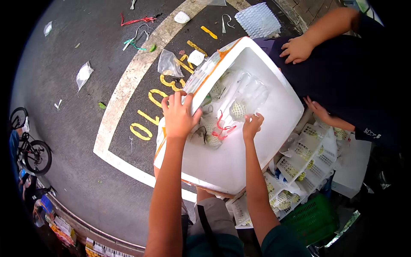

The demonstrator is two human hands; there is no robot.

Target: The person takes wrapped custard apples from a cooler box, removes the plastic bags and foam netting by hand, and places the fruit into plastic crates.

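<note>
A large white foam box (274,141) with orange tape along its rim stands tilted in front of me. My left hand (182,115) grips its left rim, fingers over the edge and thumb on the inside. Inside the box, my right hand (252,126) is closed at the edge of a clear plastic bag (255,92). Beside its fingertips sits a pale green fruit in a foam net (238,110); whether the fingers touch it, I cannot tell. Red plastic string (220,128) and more crumpled netting (209,124) lie further left in the box.
Another person in dark clothing (334,73) is close on the right, one hand (297,49) resting on their clothing. White crates (308,150) with netted fruit and a green crate (314,218) stand lower right. Plastic scraps (170,64) litter the painted asphalt; a bicycle (36,156) is far left.
</note>
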